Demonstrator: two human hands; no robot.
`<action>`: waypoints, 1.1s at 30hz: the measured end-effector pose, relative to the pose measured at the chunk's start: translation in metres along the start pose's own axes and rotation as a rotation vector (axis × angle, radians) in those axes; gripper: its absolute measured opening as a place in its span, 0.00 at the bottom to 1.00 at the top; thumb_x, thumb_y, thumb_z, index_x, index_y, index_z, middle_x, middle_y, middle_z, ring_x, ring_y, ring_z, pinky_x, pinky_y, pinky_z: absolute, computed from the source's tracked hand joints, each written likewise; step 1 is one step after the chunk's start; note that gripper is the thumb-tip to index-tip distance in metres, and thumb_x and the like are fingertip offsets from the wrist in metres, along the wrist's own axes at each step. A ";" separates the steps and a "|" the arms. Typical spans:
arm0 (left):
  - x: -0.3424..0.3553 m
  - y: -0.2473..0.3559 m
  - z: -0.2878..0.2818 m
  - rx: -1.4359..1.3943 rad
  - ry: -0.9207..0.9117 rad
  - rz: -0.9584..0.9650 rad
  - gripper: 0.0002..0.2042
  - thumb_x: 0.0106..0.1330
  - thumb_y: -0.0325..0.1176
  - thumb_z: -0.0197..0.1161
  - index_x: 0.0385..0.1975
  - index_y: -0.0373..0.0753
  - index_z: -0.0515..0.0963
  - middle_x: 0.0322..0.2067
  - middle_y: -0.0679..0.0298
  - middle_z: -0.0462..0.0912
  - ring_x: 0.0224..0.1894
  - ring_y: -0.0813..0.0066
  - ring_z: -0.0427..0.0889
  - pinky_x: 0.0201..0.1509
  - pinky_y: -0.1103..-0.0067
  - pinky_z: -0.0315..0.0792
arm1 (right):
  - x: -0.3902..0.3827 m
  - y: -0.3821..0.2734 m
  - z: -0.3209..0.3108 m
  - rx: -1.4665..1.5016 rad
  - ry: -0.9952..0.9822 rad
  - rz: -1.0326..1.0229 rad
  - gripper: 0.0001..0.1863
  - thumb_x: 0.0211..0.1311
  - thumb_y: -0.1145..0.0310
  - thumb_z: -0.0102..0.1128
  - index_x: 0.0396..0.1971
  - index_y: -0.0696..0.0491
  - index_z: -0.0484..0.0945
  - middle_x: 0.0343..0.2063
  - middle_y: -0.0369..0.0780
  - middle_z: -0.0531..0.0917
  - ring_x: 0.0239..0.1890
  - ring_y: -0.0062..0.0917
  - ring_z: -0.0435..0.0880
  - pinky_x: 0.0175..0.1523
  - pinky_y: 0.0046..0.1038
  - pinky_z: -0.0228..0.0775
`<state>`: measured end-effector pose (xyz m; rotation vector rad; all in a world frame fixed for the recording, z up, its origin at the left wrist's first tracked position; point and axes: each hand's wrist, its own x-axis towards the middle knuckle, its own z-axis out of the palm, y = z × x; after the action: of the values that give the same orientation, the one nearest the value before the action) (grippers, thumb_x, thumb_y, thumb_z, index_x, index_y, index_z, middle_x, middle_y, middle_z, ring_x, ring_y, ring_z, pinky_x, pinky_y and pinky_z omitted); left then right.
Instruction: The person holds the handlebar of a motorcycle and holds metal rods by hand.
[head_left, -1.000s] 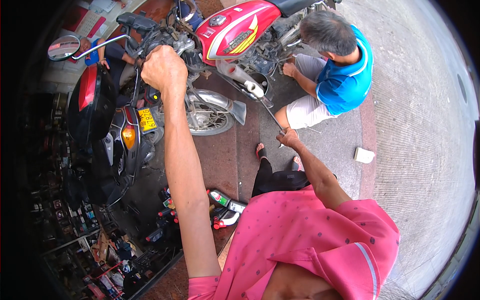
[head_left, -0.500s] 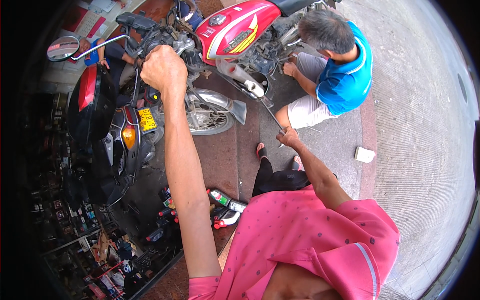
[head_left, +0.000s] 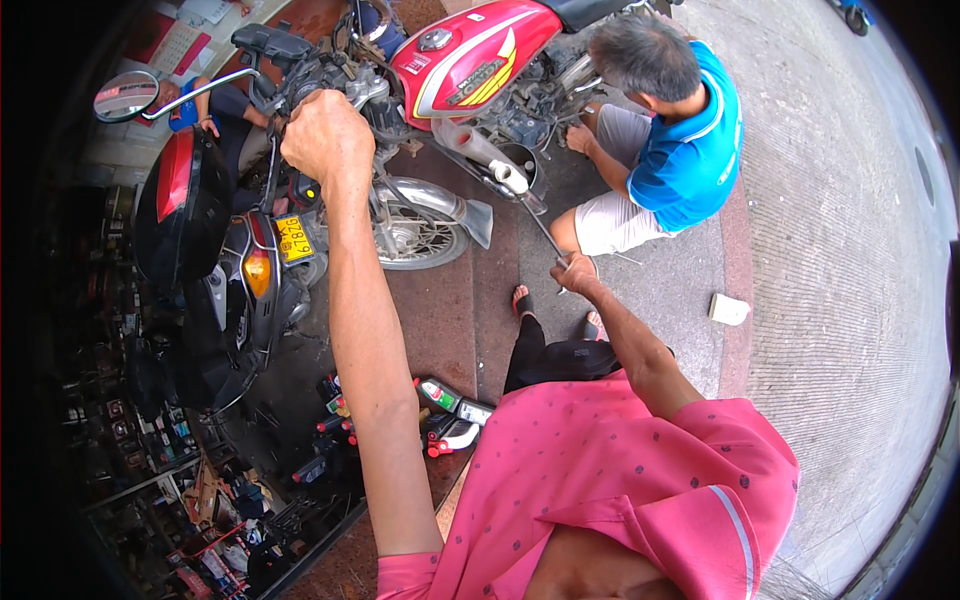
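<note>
A red motorcycle (head_left: 475,62) with a yellow-and-white tank marking stands at the top of the view. My left hand (head_left: 328,140) is closed around its handlebar grip, which the fist mostly hides. Lower right of it, my right hand (head_left: 577,273) is wrapped round the near end of a thin metal rod (head_left: 543,232). The rod slants up and left toward a pale plastic container (head_left: 510,177) and a dark bucket (head_left: 527,160) beside the motorcycle. What its far end touches I cannot make out.
A co-worker in a blue shirt (head_left: 690,150) squats by the engine. A scooter with a black top box (head_left: 185,220) stands left, in front of another seated person. Several bottles (head_left: 455,405) lie near my left forearm. A white container (head_left: 729,310) sits on the ground.
The co-worker's head has shifted slightly left. Part of a blue vehicle now shows at the top right edge. My hands stay almost where they were.
</note>
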<state>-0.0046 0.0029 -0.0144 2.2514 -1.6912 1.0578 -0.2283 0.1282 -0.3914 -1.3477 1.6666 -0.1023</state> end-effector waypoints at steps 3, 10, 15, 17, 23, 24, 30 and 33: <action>-0.001 0.001 -0.004 -0.008 0.004 0.007 0.09 0.49 0.30 0.55 0.22 0.29 0.77 0.20 0.52 0.79 0.25 0.61 0.81 0.26 0.72 0.75 | 0.000 0.002 0.001 0.068 -0.056 0.029 0.18 0.39 0.57 0.60 0.28 0.54 0.79 0.30 0.47 0.80 0.38 0.36 0.78 0.45 0.30 0.68; -0.003 0.001 -0.005 -0.002 0.031 0.006 0.09 0.49 0.31 0.56 0.21 0.30 0.77 0.20 0.52 0.79 0.24 0.61 0.81 0.25 0.72 0.75 | -0.006 0.006 -0.002 0.081 -0.027 -0.024 0.17 0.38 0.57 0.60 0.26 0.54 0.79 0.28 0.48 0.80 0.36 0.36 0.79 0.44 0.30 0.69; -0.003 0.002 -0.007 -0.013 0.032 0.014 0.09 0.49 0.31 0.56 0.22 0.29 0.77 0.20 0.52 0.79 0.24 0.61 0.81 0.25 0.72 0.75 | 0.002 0.015 0.002 0.051 -0.035 0.001 0.17 0.38 0.56 0.61 0.26 0.53 0.79 0.28 0.48 0.80 0.37 0.36 0.78 0.44 0.30 0.69; -0.003 0.002 -0.007 -0.015 0.031 0.015 0.09 0.49 0.31 0.56 0.22 0.29 0.77 0.20 0.52 0.79 0.24 0.61 0.81 0.25 0.72 0.75 | 0.004 0.020 0.006 0.063 -0.021 0.007 0.18 0.37 0.56 0.61 0.27 0.54 0.79 0.30 0.47 0.80 0.38 0.36 0.78 0.45 0.30 0.68; -0.002 0.002 -0.005 0.002 0.032 0.010 0.10 0.49 0.31 0.56 0.22 0.29 0.77 0.20 0.51 0.79 0.25 0.60 0.81 0.26 0.72 0.75 | 0.013 0.032 0.012 0.081 -0.055 0.028 0.22 0.37 0.56 0.63 0.32 0.55 0.77 0.34 0.47 0.79 0.42 0.35 0.77 0.48 0.29 0.67; -0.002 0.003 -0.006 0.000 0.028 0.008 0.10 0.49 0.31 0.56 0.22 0.29 0.77 0.20 0.51 0.79 0.25 0.60 0.81 0.26 0.72 0.75 | 0.013 0.032 0.011 0.086 -0.075 0.032 0.22 0.36 0.57 0.63 0.33 0.55 0.77 0.35 0.47 0.79 0.42 0.35 0.77 0.48 0.29 0.67; -0.004 0.002 -0.006 -0.001 0.012 0.007 0.10 0.49 0.31 0.56 0.22 0.29 0.77 0.20 0.52 0.79 0.25 0.61 0.81 0.26 0.71 0.75 | -0.003 0.021 0.001 0.130 -0.012 0.015 0.18 0.36 0.60 0.62 0.30 0.55 0.78 0.31 0.47 0.80 0.38 0.35 0.78 0.45 0.30 0.68; -0.004 0.004 -0.007 -0.004 0.014 0.006 0.10 0.49 0.31 0.56 0.22 0.29 0.77 0.20 0.52 0.79 0.25 0.61 0.81 0.26 0.71 0.75 | -0.004 0.026 0.008 0.155 0.143 -0.076 0.14 0.35 0.58 0.61 0.16 0.54 0.76 0.18 0.42 0.78 0.25 0.28 0.78 0.35 0.28 0.69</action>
<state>-0.0118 0.0084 -0.0127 2.2329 -1.6945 1.0682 -0.2418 0.1449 -0.4083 -1.3113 1.6888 -0.3725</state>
